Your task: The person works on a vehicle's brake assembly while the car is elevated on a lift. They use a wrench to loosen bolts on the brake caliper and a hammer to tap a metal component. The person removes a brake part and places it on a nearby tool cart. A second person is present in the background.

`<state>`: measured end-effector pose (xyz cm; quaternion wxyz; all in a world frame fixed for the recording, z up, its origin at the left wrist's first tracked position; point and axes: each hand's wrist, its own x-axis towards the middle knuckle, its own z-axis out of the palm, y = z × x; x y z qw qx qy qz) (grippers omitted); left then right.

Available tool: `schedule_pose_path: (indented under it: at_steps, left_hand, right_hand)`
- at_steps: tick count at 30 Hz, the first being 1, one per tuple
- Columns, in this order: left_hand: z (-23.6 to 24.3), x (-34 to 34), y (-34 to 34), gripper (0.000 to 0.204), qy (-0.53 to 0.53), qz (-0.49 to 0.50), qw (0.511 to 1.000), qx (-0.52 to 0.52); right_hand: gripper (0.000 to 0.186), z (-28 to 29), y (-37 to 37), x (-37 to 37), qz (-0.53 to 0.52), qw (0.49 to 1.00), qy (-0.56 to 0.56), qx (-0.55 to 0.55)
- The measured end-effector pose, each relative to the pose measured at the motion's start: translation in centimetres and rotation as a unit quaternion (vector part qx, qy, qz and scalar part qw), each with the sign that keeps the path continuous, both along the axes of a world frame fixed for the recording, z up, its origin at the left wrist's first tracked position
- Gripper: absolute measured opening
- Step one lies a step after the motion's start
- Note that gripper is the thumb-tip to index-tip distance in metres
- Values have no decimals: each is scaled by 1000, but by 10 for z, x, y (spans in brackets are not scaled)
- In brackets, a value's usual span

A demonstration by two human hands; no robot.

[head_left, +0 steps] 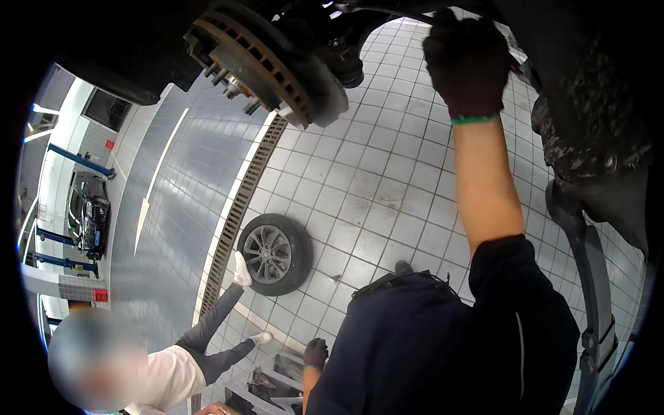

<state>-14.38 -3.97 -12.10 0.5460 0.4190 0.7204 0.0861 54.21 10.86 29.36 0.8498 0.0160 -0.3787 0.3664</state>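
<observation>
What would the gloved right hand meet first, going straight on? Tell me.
Likely the vehicle's dark underside, directly beyond the right hand; shadow leaves the depth unclear.

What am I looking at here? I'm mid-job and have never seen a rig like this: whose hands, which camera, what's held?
There is no robot: these are a person's own hands in dark gloves with green cuffs. The single picture comes from a fisheye camera on their head, so straight lines bend. The right hand is raised beside the dark underside of a vehicle; the left hand is low, near a grey cart. I cannot tell whether either holds anything. A brake disc shows overhead. On the tiled floor is an alloy wheel with its tyre, near another person.
</observation>
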Motion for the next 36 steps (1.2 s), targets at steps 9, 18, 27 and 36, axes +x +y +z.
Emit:
schedule_pose_path:
  at_steps: [9,18,27,36]
  left_hand:
    - [-68,-81,-55,41,169,-271,948,-7]
    - [-50,-72,-46,41,173,-195,965,-20]
    - [-41,-64,-41,32,72,-194,975,85]
    - [-36,-131,-113,39,140,-215,966,1]
  right_hand:
    - [33,-1,63,55,104,976,22,-189]
    - [39,-5,88,67,127,973,4,-194]
    - [36,-7,100,80,12,966,1,-257]
    - [50,-12,95,101,36,966,255,-29]
